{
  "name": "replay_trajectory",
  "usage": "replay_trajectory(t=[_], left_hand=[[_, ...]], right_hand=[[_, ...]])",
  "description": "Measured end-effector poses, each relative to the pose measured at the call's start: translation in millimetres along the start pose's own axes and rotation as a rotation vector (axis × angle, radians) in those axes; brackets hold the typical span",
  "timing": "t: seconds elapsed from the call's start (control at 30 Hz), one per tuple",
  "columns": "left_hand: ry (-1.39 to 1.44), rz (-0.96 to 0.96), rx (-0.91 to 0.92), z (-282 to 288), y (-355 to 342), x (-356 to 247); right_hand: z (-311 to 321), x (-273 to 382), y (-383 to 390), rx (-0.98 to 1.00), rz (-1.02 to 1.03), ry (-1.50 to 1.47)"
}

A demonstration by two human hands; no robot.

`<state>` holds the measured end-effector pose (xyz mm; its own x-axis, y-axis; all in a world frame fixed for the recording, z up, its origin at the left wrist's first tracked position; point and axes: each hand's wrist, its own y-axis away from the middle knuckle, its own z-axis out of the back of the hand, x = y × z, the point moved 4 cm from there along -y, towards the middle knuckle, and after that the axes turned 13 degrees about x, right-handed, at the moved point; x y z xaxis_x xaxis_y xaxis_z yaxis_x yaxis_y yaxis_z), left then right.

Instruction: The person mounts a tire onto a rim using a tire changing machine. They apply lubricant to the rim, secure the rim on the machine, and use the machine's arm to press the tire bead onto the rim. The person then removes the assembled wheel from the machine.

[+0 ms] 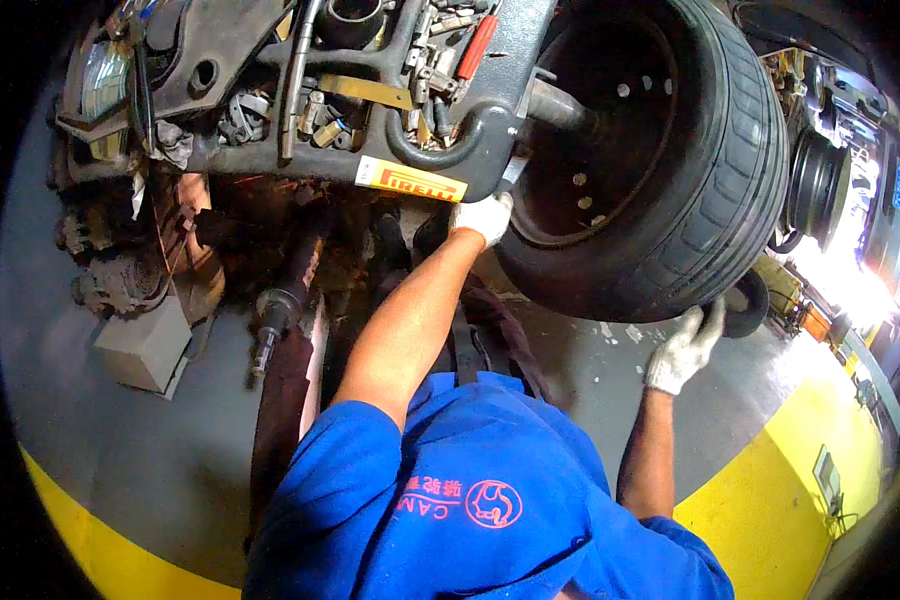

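A black tyre on a dark steel rim sits upright on a metal shaft coming out of a machine. My left hand, in a white knitted glove, is closed at the machine's front corner, beside the wheel's inner side. A flat grey metal piece rises from that fist; its kind does not show clearly. My right hand, gloved too, has its fingers stretched up at the tyre's lower edge. Right beside those fingertips is a black round part, partly hidden behind the tyre.
The machine's tray holds many small metal wheel weights, a red-handled tool and a metal rod. Below it stand a grey box and a dark cylinder. A car with a bright light stands at right.
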<state>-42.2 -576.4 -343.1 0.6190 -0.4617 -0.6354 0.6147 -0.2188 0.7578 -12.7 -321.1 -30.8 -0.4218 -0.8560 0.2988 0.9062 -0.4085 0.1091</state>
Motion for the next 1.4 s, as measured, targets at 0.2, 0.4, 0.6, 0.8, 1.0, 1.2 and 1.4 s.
replay_trajectory(t=[0.2, 0.4, 0.6, 0.8, 1.0, 1.2, 1.4], left_hand=[[-0.334, 0.133, -0.015, -4, -16, 31], [0.029, 0.300, -0.111, -3, 5, 48], [0.071, 0.184, 0.052, 1, 57, 23], [-0.027, -0.004, 0.307, 6, 65, 22], [0.019, 0.470, -0.043, -8, -13, 123], [-0.306, 0.195, 0.318, 45, 93, 42], [-0.212, -0.205, 0.049, 111, 240, -27]], right_hand=[[-23, 19, -23, -0.151, 0.293, 0.022], [14, 57, -167, -0.007, 0.483, 0.379], [26, 96, -255, 0.175, 0.294, 0.125], [13, 57, -157, -0.081, 0.487, 0.406], [-16, 96, 8, -0.149, 0.451, 0.284], [-25, 105, 9, -0.374, 0.522, 0.282], [1, 134, -36, -0.389, 0.550, 0.256]])
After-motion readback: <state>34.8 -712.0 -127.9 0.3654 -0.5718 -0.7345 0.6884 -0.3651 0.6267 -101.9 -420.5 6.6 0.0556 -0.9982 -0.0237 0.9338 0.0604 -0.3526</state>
